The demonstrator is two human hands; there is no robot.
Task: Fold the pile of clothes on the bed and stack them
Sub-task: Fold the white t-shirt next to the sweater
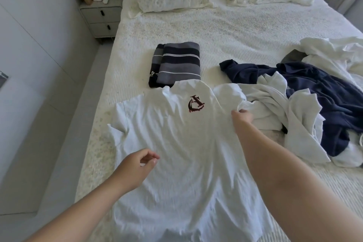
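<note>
While right hand (242, 117) grips the white shirt (176, 143) (fingers hidden), left hand (135, 167) hovers slack.

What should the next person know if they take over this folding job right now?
Left hand: loosely curled above the white T-shirt with the dark red monogram, holding nothing.
Right hand: pinches that shirt's right sleeve area.
The shirt lies spread flat, unfolded, on the white ribbed bedspread.
Done: one folded navy-and-grey striped garment sits beyond the collar.
Left: fold this shirt, stack it, then the unfolded pile of navy and white clothes at right.
</note>
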